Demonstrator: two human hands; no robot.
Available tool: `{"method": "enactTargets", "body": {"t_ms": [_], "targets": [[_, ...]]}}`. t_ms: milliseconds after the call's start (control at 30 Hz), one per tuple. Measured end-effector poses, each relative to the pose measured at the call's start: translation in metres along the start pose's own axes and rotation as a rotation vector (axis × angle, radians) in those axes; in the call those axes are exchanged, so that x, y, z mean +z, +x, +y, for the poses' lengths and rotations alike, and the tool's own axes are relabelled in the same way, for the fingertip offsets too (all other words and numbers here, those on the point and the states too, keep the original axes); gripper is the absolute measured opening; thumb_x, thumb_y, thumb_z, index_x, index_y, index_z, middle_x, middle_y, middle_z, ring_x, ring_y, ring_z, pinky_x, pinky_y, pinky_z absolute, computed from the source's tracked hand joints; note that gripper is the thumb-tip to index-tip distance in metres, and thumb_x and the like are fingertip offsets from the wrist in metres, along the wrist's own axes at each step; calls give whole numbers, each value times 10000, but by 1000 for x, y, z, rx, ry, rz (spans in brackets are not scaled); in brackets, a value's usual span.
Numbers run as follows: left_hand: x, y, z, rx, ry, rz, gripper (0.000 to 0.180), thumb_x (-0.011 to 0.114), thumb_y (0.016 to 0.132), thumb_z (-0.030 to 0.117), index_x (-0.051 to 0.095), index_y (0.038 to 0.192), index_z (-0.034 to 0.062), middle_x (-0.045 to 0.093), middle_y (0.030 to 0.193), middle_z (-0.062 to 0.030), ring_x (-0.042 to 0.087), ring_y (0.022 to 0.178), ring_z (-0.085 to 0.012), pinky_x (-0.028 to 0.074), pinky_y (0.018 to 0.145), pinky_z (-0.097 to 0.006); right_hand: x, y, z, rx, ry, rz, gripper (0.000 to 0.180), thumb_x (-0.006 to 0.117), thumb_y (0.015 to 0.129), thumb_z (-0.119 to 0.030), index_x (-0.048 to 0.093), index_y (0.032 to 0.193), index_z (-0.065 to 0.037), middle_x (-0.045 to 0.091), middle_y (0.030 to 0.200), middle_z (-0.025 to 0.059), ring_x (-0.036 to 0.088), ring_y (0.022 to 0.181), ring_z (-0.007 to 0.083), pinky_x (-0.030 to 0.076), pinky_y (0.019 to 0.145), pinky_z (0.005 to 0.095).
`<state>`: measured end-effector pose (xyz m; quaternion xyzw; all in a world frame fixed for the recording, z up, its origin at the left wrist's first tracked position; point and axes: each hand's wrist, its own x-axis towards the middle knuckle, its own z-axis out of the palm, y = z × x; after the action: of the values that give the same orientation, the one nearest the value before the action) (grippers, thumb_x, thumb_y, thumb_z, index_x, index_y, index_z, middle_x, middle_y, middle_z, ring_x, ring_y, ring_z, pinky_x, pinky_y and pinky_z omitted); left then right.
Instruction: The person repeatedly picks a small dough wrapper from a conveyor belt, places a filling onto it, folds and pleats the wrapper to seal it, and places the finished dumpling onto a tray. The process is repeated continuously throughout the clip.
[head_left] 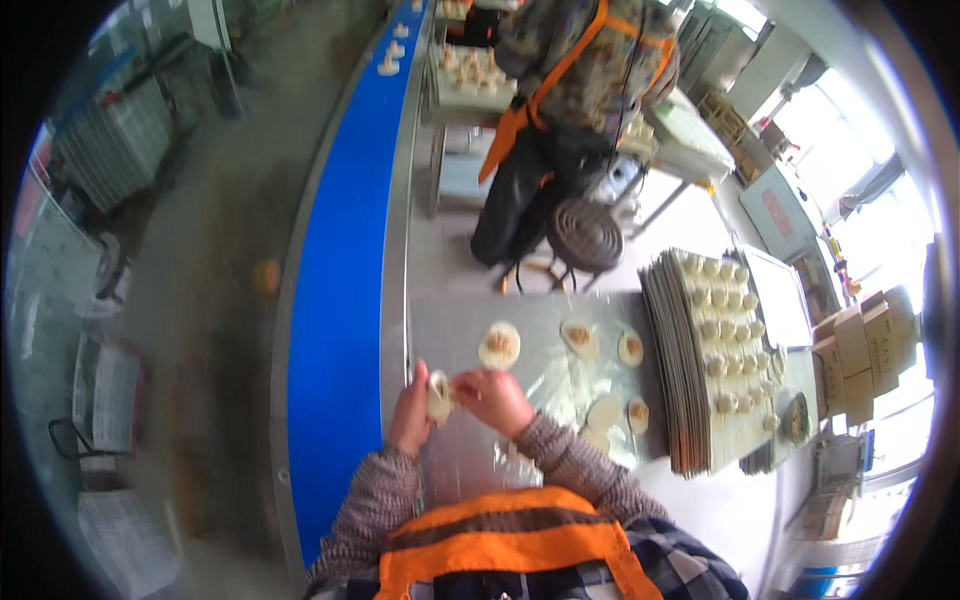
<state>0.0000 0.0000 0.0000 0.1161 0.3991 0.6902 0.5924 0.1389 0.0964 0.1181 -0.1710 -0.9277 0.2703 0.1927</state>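
Above the near left part of the metal table [455,318], my left hand [409,414] holds a pale, partly folded dough wrapper [438,402] upright. My right hand [494,399] pinches its right edge with thumb and fingertips; whatever lies inside the fold is too small to make out. Just beyond my hands a round dough wrapper [499,346] lies flat with brownish filling on it. Farther right are more filled wrappers [579,338], and a plain dough round [604,412] lies nearer me.
A blue conveyor belt [340,250] runs along the left, with dough pieces [388,68] at its far end. At the right stands a stack of trays [672,370], topped with rows of small buns [728,330]. Ahead are a round stool [585,236] and another person [590,70].
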Motion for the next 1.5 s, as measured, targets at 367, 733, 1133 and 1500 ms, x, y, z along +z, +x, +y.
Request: {"method": "enactTargets", "body": {"t_ms": [367,733,1133,1500], "targets": [[38,-69,27,95,320,122,613,306,975,604,579,1049,60,614,754,-25,545,540,-103,375,430,-229,11,-19,-20,101,230,-58,143,686,819,-34,630,919,51,682,813,99,657,694,148,522,606,275],[19,-73,33,144,428,169,596,349,977,582,569,1050,33,591,729,-14,534,565,-69,371,441,-211,25,-4,-19,83,376,-39,148,671,817,-11,629,950,40,663,780,62,649,677,121,511,592,252],[28,-68,41,168,361,210,455,433,982,508,573,1029,78,625,797,-23,562,579,-100,418,468,-201,33,-7,-18,-127,109,67,173,696,784,-45,614,934,-20,642,761,110,652,678,257,522,605,319],[16,-55,35,336,613,202,475,489,960,509,567,1025,45,612,771,-28,600,641,-122,461,538,-239,40,-3,-15,110,274,-92,198,672,790,-38,612,977,-13,664,838,136,663,724,287,534,640,354]]}}
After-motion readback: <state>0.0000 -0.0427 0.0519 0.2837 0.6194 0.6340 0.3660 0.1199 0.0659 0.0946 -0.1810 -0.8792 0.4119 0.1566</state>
